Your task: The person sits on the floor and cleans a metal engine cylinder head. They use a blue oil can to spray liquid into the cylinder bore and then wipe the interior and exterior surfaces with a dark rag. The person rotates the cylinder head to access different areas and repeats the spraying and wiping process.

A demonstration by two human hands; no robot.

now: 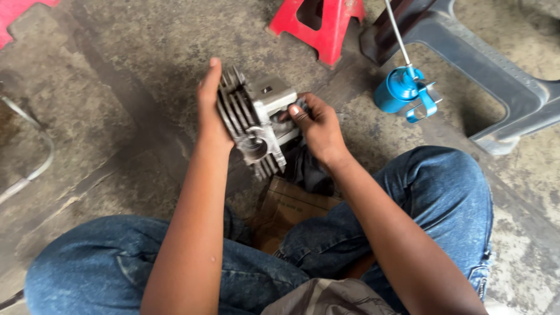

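We see one package only: flat brown cardboard box [290, 205] on concrete floor [116, 87], between our knees, dark print on top face, upper edge hidden under dark cloth [306, 169].

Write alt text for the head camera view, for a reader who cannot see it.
A seated person in blue jeans holds a finned grey metal engine part over a stained concrete floor, left hand flat against the fins, right hand gripping the other side. A blue oil can, a red stand and a grey plastic stool sit beyond.
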